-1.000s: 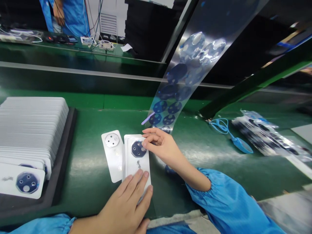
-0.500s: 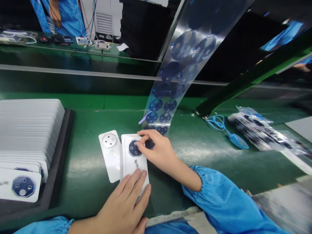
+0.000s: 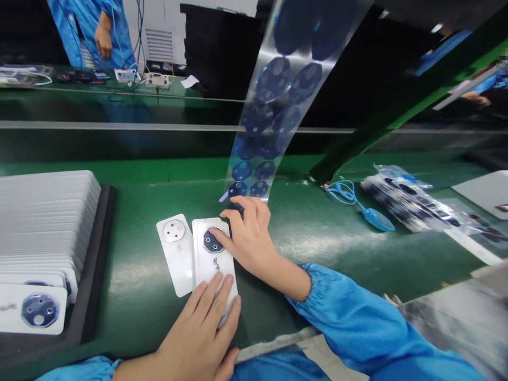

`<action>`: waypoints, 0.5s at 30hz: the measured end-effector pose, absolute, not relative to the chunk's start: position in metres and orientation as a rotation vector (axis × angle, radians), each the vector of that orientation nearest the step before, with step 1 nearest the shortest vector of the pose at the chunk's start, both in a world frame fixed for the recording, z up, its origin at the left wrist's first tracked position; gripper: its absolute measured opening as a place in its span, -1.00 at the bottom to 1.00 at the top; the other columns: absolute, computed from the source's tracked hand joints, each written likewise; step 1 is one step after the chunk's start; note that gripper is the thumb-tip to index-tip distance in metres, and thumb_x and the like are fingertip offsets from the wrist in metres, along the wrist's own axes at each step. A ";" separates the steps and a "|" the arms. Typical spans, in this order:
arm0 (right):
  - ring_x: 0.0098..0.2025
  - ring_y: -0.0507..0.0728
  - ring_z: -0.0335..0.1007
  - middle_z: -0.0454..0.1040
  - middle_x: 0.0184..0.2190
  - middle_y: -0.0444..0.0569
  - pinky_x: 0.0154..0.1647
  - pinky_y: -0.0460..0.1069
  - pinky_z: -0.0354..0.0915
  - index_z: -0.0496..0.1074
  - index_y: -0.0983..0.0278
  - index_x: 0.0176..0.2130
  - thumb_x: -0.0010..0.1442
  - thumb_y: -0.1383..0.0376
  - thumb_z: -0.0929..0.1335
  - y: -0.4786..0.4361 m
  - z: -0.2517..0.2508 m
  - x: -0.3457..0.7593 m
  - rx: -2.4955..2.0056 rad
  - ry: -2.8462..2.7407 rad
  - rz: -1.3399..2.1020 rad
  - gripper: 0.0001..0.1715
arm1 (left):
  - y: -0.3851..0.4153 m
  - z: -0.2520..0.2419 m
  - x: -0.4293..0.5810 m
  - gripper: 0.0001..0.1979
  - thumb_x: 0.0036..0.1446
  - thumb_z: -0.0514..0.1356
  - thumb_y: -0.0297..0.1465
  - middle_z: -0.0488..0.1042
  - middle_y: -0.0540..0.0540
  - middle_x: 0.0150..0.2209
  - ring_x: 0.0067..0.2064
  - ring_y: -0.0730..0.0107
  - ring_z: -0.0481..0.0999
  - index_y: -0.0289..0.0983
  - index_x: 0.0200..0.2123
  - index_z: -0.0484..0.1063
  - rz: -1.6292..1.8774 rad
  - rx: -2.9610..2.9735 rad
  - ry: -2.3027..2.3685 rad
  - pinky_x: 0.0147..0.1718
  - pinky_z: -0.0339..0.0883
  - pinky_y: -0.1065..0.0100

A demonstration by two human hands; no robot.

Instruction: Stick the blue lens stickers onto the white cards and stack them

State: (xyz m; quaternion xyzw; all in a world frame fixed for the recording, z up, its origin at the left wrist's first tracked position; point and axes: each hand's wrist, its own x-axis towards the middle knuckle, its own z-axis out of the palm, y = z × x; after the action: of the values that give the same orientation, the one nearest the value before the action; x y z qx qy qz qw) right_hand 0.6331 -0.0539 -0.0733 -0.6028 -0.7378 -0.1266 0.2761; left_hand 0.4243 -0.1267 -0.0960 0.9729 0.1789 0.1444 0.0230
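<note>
A small pile of white rounded phone-back-shaped panels [image 3: 202, 259] lies on the green table, with dark script printed on the top one. Near its upper end sits a dark blue octagonal sticker [image 3: 214, 242] with round holes. My left hand [image 3: 198, 328] rests flat, fingers stretched, on the pile's lower part. My right hand [image 3: 250, 233] has its thumb tip on the sticker, while its other fingers are apart from the thumb and curve beyond the panel's right edge. Another white panel [image 3: 180, 264] with a pale octagon lies just left of the pile.
A long row of white panels [image 3: 43, 211] stands in a black tray [image 3: 99, 254] at the left. A clear strip of dark stickers [image 3: 257, 121] hangs down behind my right hand. To the right lie a blue corded pad [image 3: 377, 219] and bagged dark parts [image 3: 408, 198]. A co-worker's hand [image 3: 103, 42] shows at the back.
My right hand's fingers have spread from a near-pinch at the sticker's edge, and the thumb has moved across its top. My left hand stays flat on the panel. The view has shifted slightly.
</note>
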 end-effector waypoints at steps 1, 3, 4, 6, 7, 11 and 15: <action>0.21 0.43 0.20 0.39 0.11 0.24 0.27 0.39 0.17 0.51 0.27 -0.05 0.38 0.14 0.37 -0.053 -0.076 0.635 -1.620 -1.987 -0.249 -0.73 | -0.126 -0.096 0.424 -0.38 0.38 0.08 -0.09 0.14 -0.44 0.38 0.45 -0.27 -0.07 -0.41 0.31 0.28 0.446 3.014 0.550 0.36 -0.30 -0.05; 0.12 0.35 0.28 0.46 0.03 0.19 0.20 0.31 0.28 0.48 0.28 0.02 0.45 0.20 0.27 -0.049 -0.081 0.640 -1.568 -2.037 -0.018 -0.71 | -0.125 -0.096 0.424 -0.39 0.40 0.07 -0.09 0.14 -0.44 0.38 0.45 -0.27 -0.06 -0.41 0.31 0.28 0.443 3.015 0.537 0.36 -0.30 -0.05; 0.08 0.32 0.31 0.49 -0.01 0.15 0.17 0.27 0.31 0.47 0.27 0.04 0.48 0.24 0.22 -0.047 -0.083 0.642 -1.525 -2.064 0.085 -0.69 | -0.125 -0.096 0.423 -0.39 0.40 0.06 -0.09 0.14 -0.44 0.38 0.45 -0.27 -0.06 -0.41 0.31 0.27 0.441 3.016 0.538 0.36 -0.29 -0.05; 0.03 0.28 0.34 0.53 -0.05 0.10 0.15 0.24 0.33 0.48 0.26 0.05 0.50 0.30 0.16 -0.044 -0.085 0.646 -1.433 -2.095 0.192 -0.64 | -0.125 -0.099 0.423 -0.38 0.41 0.05 -0.08 0.13 -0.44 0.39 0.45 -0.27 -0.04 -0.41 0.33 0.25 0.435 3.020 0.554 0.36 -0.27 -0.05; 0.04 0.27 0.35 0.54 -0.05 0.08 0.16 0.24 0.33 0.48 0.25 0.06 0.50 0.32 0.15 -0.044 -0.086 0.647 -1.387 -2.106 0.196 -0.62 | -0.125 -0.101 0.423 -0.38 0.41 0.04 -0.08 0.14 -0.45 0.38 0.45 -0.28 -0.03 -0.41 0.33 0.24 0.447 3.020 0.567 0.35 -0.24 -0.06; 0.09 0.33 0.36 0.53 0.00 0.11 0.16 0.28 0.33 0.50 0.19 0.11 0.45 0.27 0.27 -0.047 -0.082 0.650 -1.250 -2.152 0.085 -0.67 | -0.131 -0.110 0.425 -0.36 0.42 -0.01 -0.03 0.20 -0.48 0.34 0.39 -0.30 0.15 -0.41 0.30 0.27 0.590 3.076 0.600 0.32 -0.05 -0.08; 0.01 0.39 0.45 0.52 -0.02 0.16 0.00 0.29 0.43 0.57 0.14 -0.01 0.39 0.08 0.33 -0.044 -0.070 0.662 -1.178 -2.130 -0.002 -0.68 | -0.133 -0.113 0.425 -0.49 0.48 -0.01 -0.11 0.22 -0.33 0.37 0.37 -0.12 0.24 -0.26 0.34 0.26 0.599 3.255 0.741 0.30 0.10 0.03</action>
State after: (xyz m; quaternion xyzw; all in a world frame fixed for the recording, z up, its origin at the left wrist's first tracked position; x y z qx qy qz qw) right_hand 0.6620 -0.0440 -0.0703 -0.4540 -0.8209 -0.0007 0.3464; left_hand 0.4249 -0.1329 -0.1127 0.9522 0.2169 0.1752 -0.1246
